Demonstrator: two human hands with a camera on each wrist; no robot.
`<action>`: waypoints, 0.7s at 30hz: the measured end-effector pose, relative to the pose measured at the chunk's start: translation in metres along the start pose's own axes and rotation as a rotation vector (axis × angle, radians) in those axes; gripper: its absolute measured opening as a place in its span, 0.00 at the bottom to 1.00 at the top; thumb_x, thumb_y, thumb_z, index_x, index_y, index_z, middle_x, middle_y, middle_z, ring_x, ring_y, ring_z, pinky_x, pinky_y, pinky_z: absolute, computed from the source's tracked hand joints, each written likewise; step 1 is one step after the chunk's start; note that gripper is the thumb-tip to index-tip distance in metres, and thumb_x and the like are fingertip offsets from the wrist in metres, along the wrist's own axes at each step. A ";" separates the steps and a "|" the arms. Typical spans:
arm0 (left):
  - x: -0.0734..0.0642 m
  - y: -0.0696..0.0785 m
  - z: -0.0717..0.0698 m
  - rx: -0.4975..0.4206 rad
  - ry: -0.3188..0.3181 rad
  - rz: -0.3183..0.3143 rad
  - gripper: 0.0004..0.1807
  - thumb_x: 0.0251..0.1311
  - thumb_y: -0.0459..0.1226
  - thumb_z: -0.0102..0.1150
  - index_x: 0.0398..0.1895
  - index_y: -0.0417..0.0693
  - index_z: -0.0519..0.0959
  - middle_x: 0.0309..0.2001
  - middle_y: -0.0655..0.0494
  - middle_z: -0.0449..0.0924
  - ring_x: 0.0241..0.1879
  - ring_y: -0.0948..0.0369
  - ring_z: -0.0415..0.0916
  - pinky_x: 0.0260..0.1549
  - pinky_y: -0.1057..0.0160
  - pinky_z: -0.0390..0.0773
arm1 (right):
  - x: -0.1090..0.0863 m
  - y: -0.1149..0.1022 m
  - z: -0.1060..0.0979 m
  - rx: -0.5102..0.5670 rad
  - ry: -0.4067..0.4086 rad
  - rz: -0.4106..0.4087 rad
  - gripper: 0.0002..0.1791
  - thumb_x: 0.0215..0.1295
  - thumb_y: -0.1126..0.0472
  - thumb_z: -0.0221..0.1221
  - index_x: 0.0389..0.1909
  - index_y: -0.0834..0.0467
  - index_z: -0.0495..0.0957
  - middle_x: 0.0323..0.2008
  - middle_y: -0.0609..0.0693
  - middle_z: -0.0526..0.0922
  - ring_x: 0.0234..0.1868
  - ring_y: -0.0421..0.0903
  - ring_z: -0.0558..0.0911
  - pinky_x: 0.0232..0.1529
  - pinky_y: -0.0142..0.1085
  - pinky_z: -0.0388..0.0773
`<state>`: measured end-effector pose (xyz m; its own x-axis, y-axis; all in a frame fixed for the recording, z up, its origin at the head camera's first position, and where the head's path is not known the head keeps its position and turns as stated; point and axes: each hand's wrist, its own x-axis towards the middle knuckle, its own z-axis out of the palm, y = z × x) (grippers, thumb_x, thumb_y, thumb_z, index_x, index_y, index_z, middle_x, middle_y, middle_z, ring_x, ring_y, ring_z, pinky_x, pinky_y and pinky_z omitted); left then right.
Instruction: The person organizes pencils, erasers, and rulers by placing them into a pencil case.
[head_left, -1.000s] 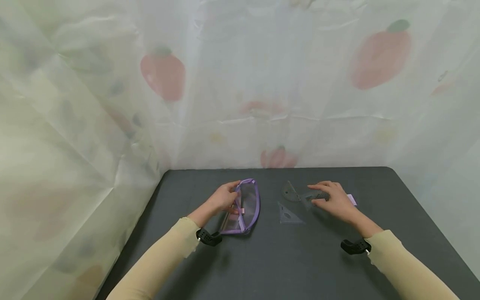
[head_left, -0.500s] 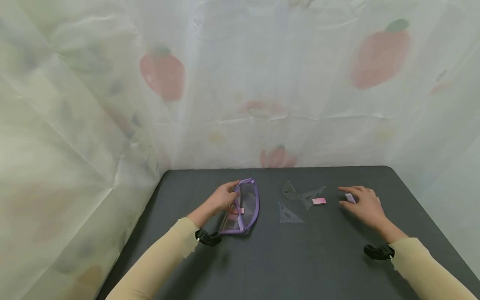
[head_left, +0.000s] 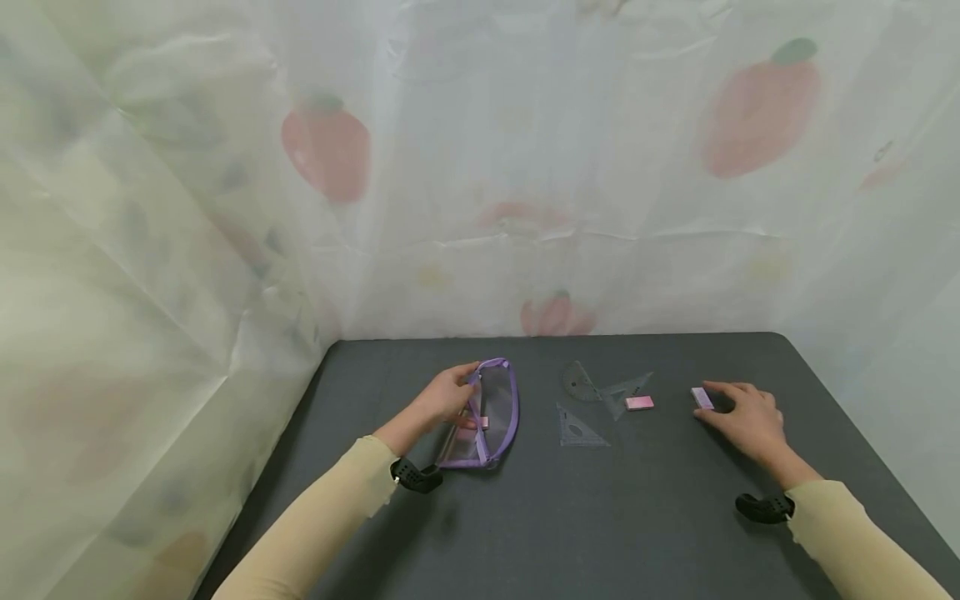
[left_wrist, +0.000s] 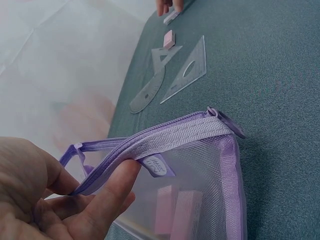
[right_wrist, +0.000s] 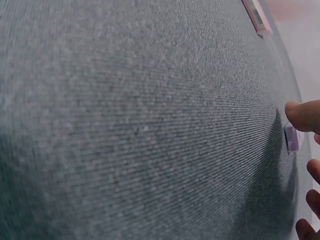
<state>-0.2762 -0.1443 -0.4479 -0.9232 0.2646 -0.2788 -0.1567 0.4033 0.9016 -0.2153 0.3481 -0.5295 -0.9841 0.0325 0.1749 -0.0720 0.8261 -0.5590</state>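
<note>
My left hand (head_left: 447, 395) pinches the zipped edge of a purple-trimmed mesh pencil case (head_left: 513, 417), its mouth parted. Through the mesh in the left wrist view show pink block-like erasers (left_wrist: 186, 212) and a printed label (left_wrist: 157, 165). At the right, my right hand (head_left: 752, 418) has thumb and forefinger spread about a small purple-and-white eraser (head_left: 702, 398) lying on the table. In the right wrist view the thumb (right_wrist: 302, 116) is beside that eraser (right_wrist: 292, 138), the other fingers apart; whether it touches is unclear.
Between the hands lie a pink eraser (head_left: 639, 403), a clear protractor (head_left: 579, 383) and two clear set squares, one nearer me (head_left: 579, 429) and one partly by the pink eraser (head_left: 621, 390). A fruit-printed curtain (head_left: 555, 167) hangs behind the dark table (head_left: 570, 525).
My right hand has moved right, away from the pink eraser, which now lies by the set square, and over to the purple-and-white eraser. The left hand and pencil case have stayed put.
</note>
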 end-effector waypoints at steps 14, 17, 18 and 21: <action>-0.001 0.002 0.000 -0.015 -0.013 -0.005 0.32 0.77 0.29 0.43 0.82 0.48 0.55 0.74 0.27 0.58 0.42 0.43 0.81 0.30 0.52 0.90 | 0.003 0.011 0.005 -0.072 0.004 0.049 0.41 0.68 0.38 0.63 0.69 0.64 0.72 0.63 0.76 0.63 0.60 0.81 0.57 0.50 0.75 0.57; -0.001 0.002 0.000 -0.012 -0.012 -0.007 0.32 0.77 0.29 0.43 0.82 0.49 0.56 0.73 0.27 0.58 0.31 0.53 0.77 0.30 0.52 0.90 | 0.003 0.012 0.005 -0.097 -0.004 0.032 0.41 0.69 0.37 0.61 0.70 0.64 0.71 0.62 0.76 0.63 0.59 0.81 0.57 0.49 0.75 0.58; -0.001 0.001 0.000 -0.009 -0.011 -0.007 0.32 0.77 0.29 0.43 0.82 0.49 0.56 0.73 0.27 0.58 0.27 0.57 0.73 0.30 0.52 0.90 | 0.003 0.012 0.006 -0.104 -0.007 0.026 0.40 0.69 0.38 0.61 0.70 0.64 0.71 0.63 0.76 0.62 0.60 0.81 0.57 0.49 0.74 0.58; -0.001 0.001 0.000 -0.005 -0.012 -0.006 0.32 0.77 0.29 0.43 0.82 0.48 0.55 0.73 0.28 0.58 0.21 0.62 0.65 0.30 0.52 0.90 | 0.003 0.013 0.006 -0.104 -0.015 0.013 0.38 0.71 0.40 0.60 0.69 0.64 0.71 0.63 0.76 0.62 0.60 0.81 0.57 0.49 0.74 0.58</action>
<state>-0.2757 -0.1440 -0.4466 -0.9180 0.2723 -0.2884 -0.1644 0.4006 0.9014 -0.2199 0.3559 -0.5413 -0.9872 0.0362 0.1555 -0.0424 0.8797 -0.4737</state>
